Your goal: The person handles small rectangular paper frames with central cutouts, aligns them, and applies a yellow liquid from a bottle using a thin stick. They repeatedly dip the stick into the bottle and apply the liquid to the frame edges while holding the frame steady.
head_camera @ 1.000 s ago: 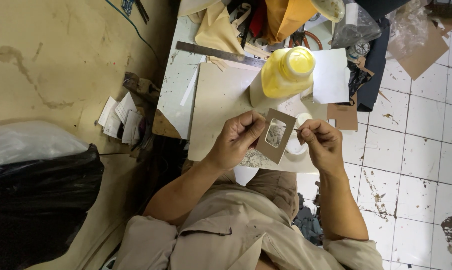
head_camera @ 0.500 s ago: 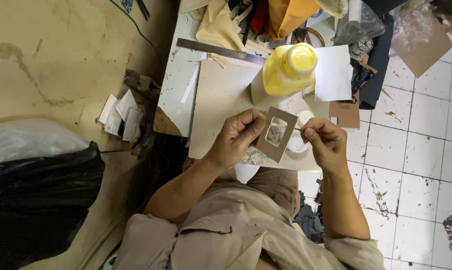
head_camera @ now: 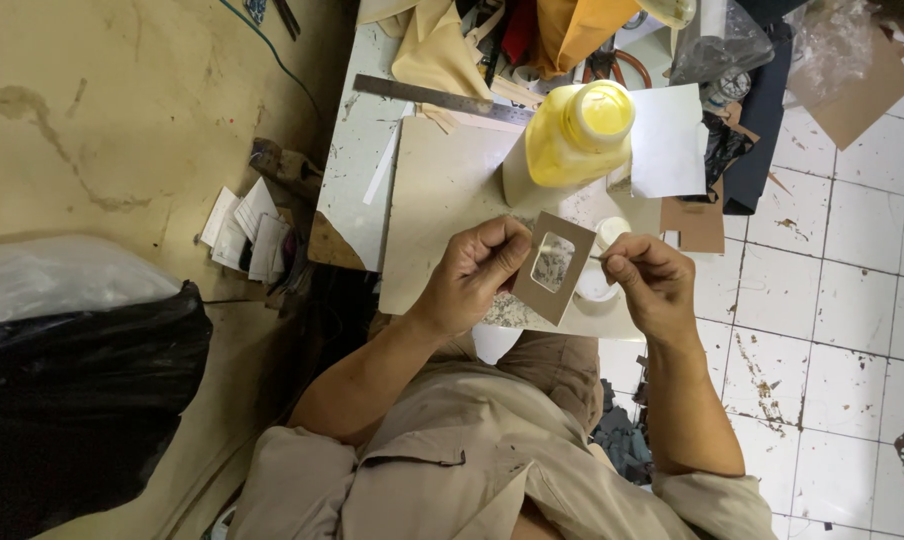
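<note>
The left hand (head_camera: 469,275) is pinching 1 brown card frame (head_camera: 555,267) by its left border, grip clamped, holding it above the desk's near edge. The right hand (head_camera: 647,283) is gripping 1 thin tool (head_camera: 600,258), tip at the frame's right border. The frame looks light, thin and bendable, best held by its borders. 1 yellow jug (head_camera: 578,132) is standing behind.

Frame (head_camera: 555,266) sits between left hand (head_camera: 472,275) and right hand (head_camera: 647,285), above board (head_camera: 442,200). Jug (head_camera: 577,135) stands behind frame, on board. Ruler (head_camera: 442,98) lies behind board. Bag (head_camera: 72,400) far left, on floor.
</note>
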